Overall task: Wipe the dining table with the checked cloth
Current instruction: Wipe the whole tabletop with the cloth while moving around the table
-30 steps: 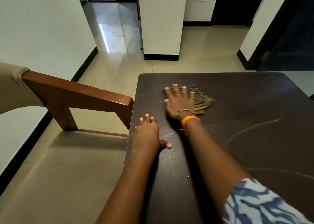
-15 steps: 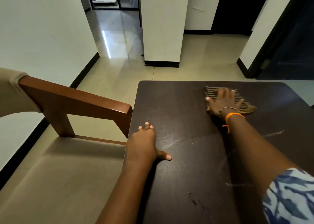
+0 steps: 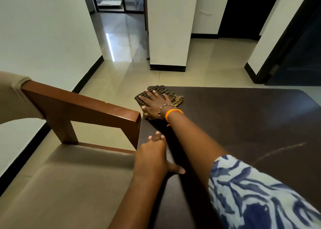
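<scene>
Brown-and-tan checked cloth lies at the dark wooden table's far left corner, under the flat, unclenched right hand; left hand rests splayed, apparently bracing the near edge.

A dark brown worktop carries a checked cloth at its far left corner; a faint pale streak marks its right side.

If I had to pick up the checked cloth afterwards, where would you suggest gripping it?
Pinch the crumpled right edge of the checked cloth from above, coming from the table's middle. It lies flat at the far left corner under the right hand; that bunched edge stands free.
</scene>
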Tool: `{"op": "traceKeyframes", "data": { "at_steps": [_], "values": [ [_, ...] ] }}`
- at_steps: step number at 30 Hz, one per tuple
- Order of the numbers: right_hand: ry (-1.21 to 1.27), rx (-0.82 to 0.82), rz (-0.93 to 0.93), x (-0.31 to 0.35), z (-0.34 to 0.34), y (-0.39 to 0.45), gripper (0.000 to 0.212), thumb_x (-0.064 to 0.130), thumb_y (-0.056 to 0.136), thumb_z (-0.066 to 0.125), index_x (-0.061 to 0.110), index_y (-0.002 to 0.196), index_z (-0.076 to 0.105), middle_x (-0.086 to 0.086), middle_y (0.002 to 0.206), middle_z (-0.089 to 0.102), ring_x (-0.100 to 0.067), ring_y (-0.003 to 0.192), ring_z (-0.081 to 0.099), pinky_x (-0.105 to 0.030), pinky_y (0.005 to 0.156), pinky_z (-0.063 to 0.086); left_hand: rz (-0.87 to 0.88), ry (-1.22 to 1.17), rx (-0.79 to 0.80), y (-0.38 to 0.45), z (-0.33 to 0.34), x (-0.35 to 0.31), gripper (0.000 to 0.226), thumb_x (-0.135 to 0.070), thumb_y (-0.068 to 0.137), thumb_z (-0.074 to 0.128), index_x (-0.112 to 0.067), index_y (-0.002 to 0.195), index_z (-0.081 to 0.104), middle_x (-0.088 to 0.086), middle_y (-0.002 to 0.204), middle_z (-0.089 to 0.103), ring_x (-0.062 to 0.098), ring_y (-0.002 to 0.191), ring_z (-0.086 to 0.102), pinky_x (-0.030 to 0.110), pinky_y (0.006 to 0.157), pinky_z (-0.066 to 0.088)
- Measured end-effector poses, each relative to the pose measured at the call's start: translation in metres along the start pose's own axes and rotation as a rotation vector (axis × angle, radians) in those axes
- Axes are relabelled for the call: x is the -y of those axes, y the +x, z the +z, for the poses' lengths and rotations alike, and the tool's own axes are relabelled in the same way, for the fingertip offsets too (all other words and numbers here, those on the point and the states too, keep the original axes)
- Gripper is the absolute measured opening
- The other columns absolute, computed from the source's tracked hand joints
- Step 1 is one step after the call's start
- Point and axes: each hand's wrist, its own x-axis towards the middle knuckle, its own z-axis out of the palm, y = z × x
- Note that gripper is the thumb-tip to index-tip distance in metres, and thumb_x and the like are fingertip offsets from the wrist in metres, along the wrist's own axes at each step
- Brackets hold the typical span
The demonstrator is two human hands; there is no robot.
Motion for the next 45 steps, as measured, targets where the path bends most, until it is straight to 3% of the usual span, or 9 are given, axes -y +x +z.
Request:
{"op": "traceKeyframes", "data": {
  "at_steps": [3,11,20,25,28,32,36,41,45],
  "values": [
    [-0.017,-0.055,0.074,-0.046,-0.005,-0.008,0.052,0.046,0.099,0.020,0.039,0.148,0.003,0.011,0.158,-0.007,-0.020,0.146,-0.007,-0.062,0.110,-0.007,0.010,0.001,0.011,0.002,0.002,0.001,0.118,-0.066,0.062,0.069,-0.015,0.149,0.007,0.001,0.159,0.003,0.023,0.146,0.009,0.039,0.114,0.024],
    [0.131,-0.189,0.698,-0.136,-0.005,-0.037,0.055,0.048,0.098,0.022,0.036,0.149,0.006,0.001,0.159,-0.009,-0.032,0.145,-0.012,-0.061,0.113,-0.005,0.004,0.008,0.032,0.005,0.007,0.001,0.119,-0.070,0.063,0.064,-0.018,0.149,0.002,0.000,0.158,-0.002,0.025,0.146,0.006,0.043,0.114,0.024],
    [0.036,-0.115,0.193,-0.006,0.006,0.013,0.055,0.045,0.098,0.026,0.037,0.148,0.005,0.002,0.159,-0.009,-0.027,0.145,-0.010,-0.060,0.112,-0.008,0.009,0.013,0.041,0.007,0.004,0.000,0.117,-0.060,0.063,0.072,-0.010,0.148,0.010,0.006,0.158,0.006,0.028,0.145,0.013,0.041,0.111,0.028],
    [-0.022,-0.084,0.028,-0.028,0.002,0.002,0.051,0.047,0.098,0.024,0.043,0.147,0.008,0.008,0.159,-0.004,-0.023,0.146,-0.005,-0.056,0.114,-0.003,-0.014,0.035,0.073,0.005,-0.002,-0.004,0.119,-0.062,0.062,0.073,-0.008,0.148,0.011,0.007,0.158,0.006,0.029,0.145,0.012,0.040,0.113,0.025],
    [0.013,-0.126,0.149,-0.074,-0.002,-0.015,0.052,0.046,0.098,0.024,0.042,0.147,0.007,0.007,0.159,-0.003,-0.023,0.146,-0.003,-0.055,0.115,-0.001,-0.012,0.042,0.064,0.005,-0.003,-0.005,0.120,-0.065,0.061,0.071,-0.009,0.148,0.011,0.007,0.158,0.005,0.028,0.145,0.012,0.040,0.113,0.025],
    [0.087,-0.239,0.526,-0.144,-0.001,-0.050,0.053,0.046,0.098,0.026,0.039,0.148,0.010,0.005,0.159,-0.001,-0.023,0.146,-0.002,-0.056,0.115,0.000,-0.011,0.016,0.074,0.005,0.000,-0.003,0.121,-0.066,0.061,0.070,-0.011,0.149,0.008,0.005,0.158,0.003,0.028,0.145,0.009,0.042,0.113,0.026],
    [0.149,-0.176,0.685,-0.144,-0.002,-0.061,0.054,0.045,0.098,0.024,0.039,0.148,0.008,0.005,0.159,-0.006,-0.024,0.146,-0.008,-0.057,0.114,-0.005,-0.002,-0.026,0.069,0.004,0.001,0.000,0.120,-0.063,0.063,0.071,-0.011,0.149,0.005,0.005,0.158,0.001,0.028,0.146,0.006,0.042,0.114,0.025],
    [0.081,-0.152,0.329,-0.056,0.011,-0.033,0.054,0.046,0.098,0.026,0.042,0.147,0.004,0.005,0.159,-0.010,-0.025,0.146,-0.010,-0.059,0.111,-0.008,0.001,-0.017,0.074,0.003,0.001,-0.002,0.117,-0.059,0.063,0.074,-0.006,0.147,0.012,0.009,0.158,0.007,0.030,0.145,0.012,0.039,0.112,0.027],
    [0.010,-0.080,0.064,0.010,0.018,-0.020,0.052,0.045,0.099,0.025,0.042,0.147,0.006,0.006,0.159,-0.008,-0.025,0.146,-0.011,-0.059,0.111,-0.009,-0.007,-0.042,0.052,0.002,-0.006,-0.004,0.089,-0.053,0.059,0.080,-0.014,0.130,0.044,0.009,0.140,0.043,0.029,0.129,0.040,0.038,0.098,0.042]
  ]
}}
